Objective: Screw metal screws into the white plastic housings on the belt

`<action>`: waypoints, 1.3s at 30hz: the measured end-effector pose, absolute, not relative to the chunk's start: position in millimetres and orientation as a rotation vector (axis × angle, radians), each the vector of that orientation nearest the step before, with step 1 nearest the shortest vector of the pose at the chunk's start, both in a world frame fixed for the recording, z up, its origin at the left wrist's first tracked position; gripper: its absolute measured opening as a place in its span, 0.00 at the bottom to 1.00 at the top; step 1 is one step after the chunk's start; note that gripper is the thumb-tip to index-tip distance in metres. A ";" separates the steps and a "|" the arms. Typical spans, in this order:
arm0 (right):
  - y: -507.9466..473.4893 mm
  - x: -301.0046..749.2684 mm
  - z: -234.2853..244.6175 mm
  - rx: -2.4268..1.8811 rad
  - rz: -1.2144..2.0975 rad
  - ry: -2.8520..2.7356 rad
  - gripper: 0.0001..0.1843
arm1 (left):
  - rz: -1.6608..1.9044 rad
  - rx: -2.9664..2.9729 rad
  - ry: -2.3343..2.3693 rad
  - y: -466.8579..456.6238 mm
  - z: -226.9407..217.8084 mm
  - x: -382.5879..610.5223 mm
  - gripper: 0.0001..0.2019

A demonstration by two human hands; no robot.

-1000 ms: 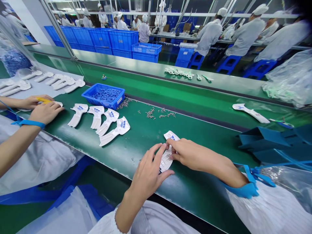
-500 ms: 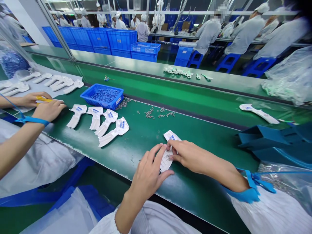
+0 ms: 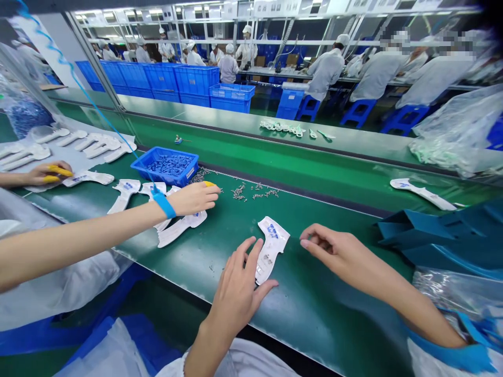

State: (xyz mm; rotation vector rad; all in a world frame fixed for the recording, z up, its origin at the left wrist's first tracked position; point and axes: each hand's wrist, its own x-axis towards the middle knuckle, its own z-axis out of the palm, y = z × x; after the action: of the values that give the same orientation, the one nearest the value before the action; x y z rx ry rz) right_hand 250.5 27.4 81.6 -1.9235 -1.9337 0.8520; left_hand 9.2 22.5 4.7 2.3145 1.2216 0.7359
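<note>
1. Head view: your left hand [image 3: 239, 290] lies at lower centre, fingers spread wide, with the fingertips and thumb against the edges of one white piece [image 3: 271, 246]. That piece lies flat on the belt, not pinched. Your right hand [image 3: 338, 251] is just to its right, fingers curled narrow, holding nothing.
2. Two co-worker hands reach in at the left: one [image 3: 47, 175], with yellow finger cots [image 3: 57, 173], is at a white part [image 3: 88, 178]; the other [image 3: 192, 199] is over a row of parts.
3. You can count five white parts near that co-worker, one more at right [image 3: 422, 193], and about six on a gray sheet [image 3: 70, 152] at upper left.
4. Your surface is a green conveyor belt [image 3: 326, 303]. Behind it, white-clad workers [image 3: 324, 73] sit on blue stools [image 3: 361, 112].
5. One blue crate [image 3: 165, 175] holds small blue parts; silver screws [image 3: 238, 192] lie scattered beside it. Blue crates [image 3: 194, 81] stand stacked beyond.
</note>
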 end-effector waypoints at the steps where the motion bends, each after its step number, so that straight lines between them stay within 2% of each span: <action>1: 27.3 259.2 79.1 -1.935 0.822 -1.888 0.15 | 0.727 2.314 1.229 23.1 6.0 10.9 0.41; 3: 30.0 275.6 70.3 -1.937 0.752 -1.797 0.15 | 0.692 2.312 1.251 24.5 8.8 15.0 0.42; 7: 40.3 298.8 44.3 -1.899 0.563 -1.614 0.15 | 0.602 2.313 1.288 30.0 15.9 24.0 0.37; 12: 44.5 310.4 22.0 -1.840 0.408 -1.475 0.15 | 0.683 2.446 1.230 48.1 35.6 47.4 0.32; 19: 44.0 316.3 25.0 -1.763 0.376 -1.393 0.13 | 0.449 2.870 1.051 92.3 72.4 114.6 0.24; 23: 43.5 324.2 31.0 -1.720 0.332 -1.353 0.12 | 0.506 2.963 1.076 133.6 86.0 156.5 0.21; 32: 40.7 325.5 33.2 -1.667 0.318 -1.362 0.11 | 0.699 2.768 1.267 221.4 58.4 254.2 0.18; 39: 50.5 326.3 18.7 -1.720 0.333 -1.368 0.11 | 0.801 2.516 1.253 243.6 58.4 252.6 0.18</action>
State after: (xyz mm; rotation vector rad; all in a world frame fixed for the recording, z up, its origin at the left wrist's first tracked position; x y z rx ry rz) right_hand 326.3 50.5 18.7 -1.7201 -1.3680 0.3330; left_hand 252.6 243.6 58.4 2.5155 1.2528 0.8009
